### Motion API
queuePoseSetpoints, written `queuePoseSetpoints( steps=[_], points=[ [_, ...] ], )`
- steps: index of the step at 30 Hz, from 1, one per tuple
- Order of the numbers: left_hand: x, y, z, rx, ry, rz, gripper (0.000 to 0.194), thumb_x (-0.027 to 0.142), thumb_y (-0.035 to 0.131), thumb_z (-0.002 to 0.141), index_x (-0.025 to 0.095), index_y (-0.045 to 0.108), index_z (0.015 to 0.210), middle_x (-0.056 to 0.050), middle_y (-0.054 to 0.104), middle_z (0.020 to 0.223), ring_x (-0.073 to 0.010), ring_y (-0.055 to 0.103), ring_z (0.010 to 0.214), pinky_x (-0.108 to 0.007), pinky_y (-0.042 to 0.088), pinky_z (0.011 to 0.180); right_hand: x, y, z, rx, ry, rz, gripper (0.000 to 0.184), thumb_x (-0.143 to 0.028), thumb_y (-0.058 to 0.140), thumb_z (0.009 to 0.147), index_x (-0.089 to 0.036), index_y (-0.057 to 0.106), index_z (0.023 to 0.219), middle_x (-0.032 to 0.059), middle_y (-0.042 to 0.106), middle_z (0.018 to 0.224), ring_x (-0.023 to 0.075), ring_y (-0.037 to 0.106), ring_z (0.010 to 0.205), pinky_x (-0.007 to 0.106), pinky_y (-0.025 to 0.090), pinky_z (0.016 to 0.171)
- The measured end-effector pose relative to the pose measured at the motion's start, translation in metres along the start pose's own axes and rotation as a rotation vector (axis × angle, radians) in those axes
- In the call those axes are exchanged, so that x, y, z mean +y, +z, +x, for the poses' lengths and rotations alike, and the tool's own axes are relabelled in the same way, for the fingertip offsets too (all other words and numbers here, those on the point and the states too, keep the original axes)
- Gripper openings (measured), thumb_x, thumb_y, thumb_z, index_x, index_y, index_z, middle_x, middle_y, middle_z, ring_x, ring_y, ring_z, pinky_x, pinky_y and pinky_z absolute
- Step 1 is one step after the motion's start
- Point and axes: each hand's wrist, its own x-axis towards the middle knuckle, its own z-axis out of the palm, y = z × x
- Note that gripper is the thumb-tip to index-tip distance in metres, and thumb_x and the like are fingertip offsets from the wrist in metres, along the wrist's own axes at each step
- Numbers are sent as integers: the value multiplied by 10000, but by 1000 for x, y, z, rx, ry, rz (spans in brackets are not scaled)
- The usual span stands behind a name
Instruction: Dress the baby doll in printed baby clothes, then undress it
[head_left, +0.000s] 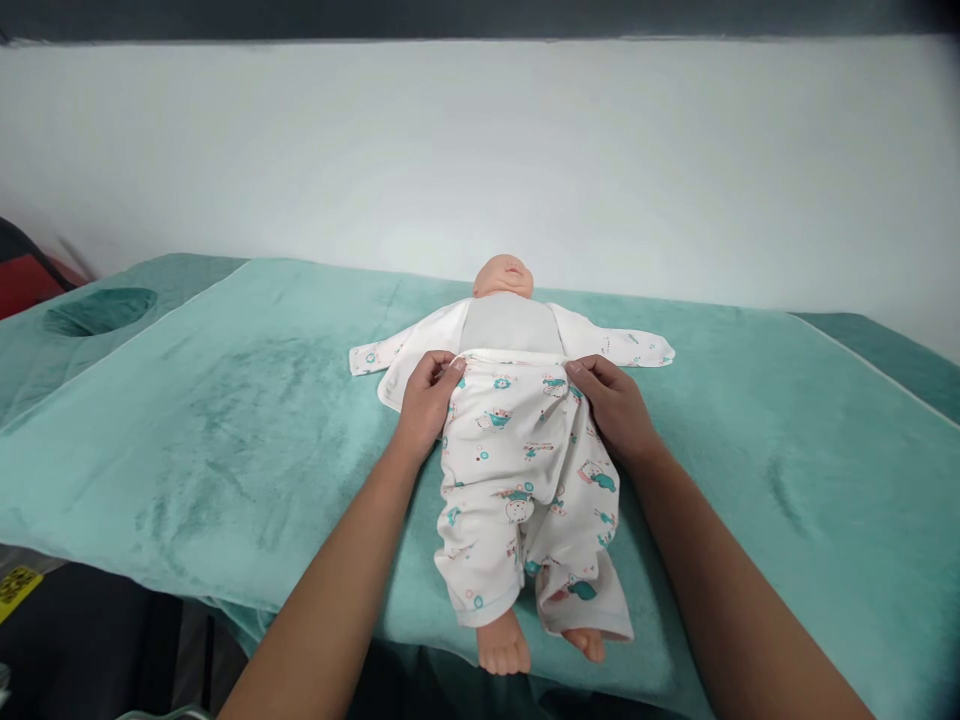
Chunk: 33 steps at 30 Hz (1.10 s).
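Note:
A baby doll (pixel 504 276) lies on its back on a teal blanket (pixel 225 420), head toward the wall, bare feet at the near edge. It wears white printed trousers (pixel 525 480), and a matching open jacket (pixel 630 347) lies spread under its arms, leaving the grey chest bare. My left hand (pixel 427 400) is closed on the left side of the trousers' waistband. My right hand (pixel 615 405) grips the right side of the waistband, fingers curled over the cloth.
The blanket covers a padded table with a round face hole (pixel 97 310) at the far left. A pale wall (pixel 480 150) runs behind. Something red and black (pixel 22 275) stands at the left edge. Dark floor shows below the near edge.

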Motion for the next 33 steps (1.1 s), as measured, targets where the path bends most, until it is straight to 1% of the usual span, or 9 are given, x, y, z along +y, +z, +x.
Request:
queuePoseSetpoints(
  steps=[9, 15, 21, 29, 31, 33],
  points=[
    [0, 0, -1, 6, -6, 14, 211, 430, 614, 831, 222, 604, 861, 18, 569, 824, -136, 510, 778, -235, 415, 734, -1, 0, 0, -17, 5, -5, 294, -500, 630, 812, -211, 609, 763, -32, 554, 721, 133, 474, 683, 253, 375, 644],
    [0, 0, 0, 9, 8, 4, 214, 427, 611, 833, 215, 599, 858, 23, 559, 811, -131, 504, 774, -231, 404, 731, -1, 0, -1, 6, -5, -4, 291, -493, 644, 807, -207, 615, 761, -32, 554, 728, 132, 472, 690, 256, 370, 647],
    [1, 1, 0, 1, 2, 3, 205, 417, 604, 835, 213, 594, 855, 23, 561, 810, -129, 503, 772, -231, 401, 729, -1, 0, -1, 0, -6, 15, 271, -476, 654, 807, -210, 620, 767, -31, 559, 740, 130, 474, 702, 261, 366, 657],
    [0, 0, 0, 6, -3, 15, 217, 428, 598, 836, 212, 588, 862, 22, 561, 803, -135, 511, 768, -246, 409, 731, 2, -2, 0, -11, -28, -28, 264, -484, 623, 829, -221, 623, 801, -21, 566, 759, 150, 501, 730, 285, 395, 689],
    [-2, 1, 0, 10, 5, 40, 214, 424, 591, 840, 212, 583, 866, 16, 569, 811, -142, 522, 784, -256, 418, 742, 3, -2, 0, -6, -64, -66, 246, -473, 608, 842, -229, 618, 816, -10, 585, 800, 167, 532, 778, 305, 421, 732],
    [-3, 4, 1, 10, 47, 51, 199, 405, 581, 848, 212, 571, 893, -5, 603, 905, -156, 550, 869, -270, 430, 805, 2, -2, 1, 9, -185, -105, 208, -445, 610, 845, -238, 603, 831, 15, 620, 960, 199, 566, 924, 340, 440, 834]
  ],
)
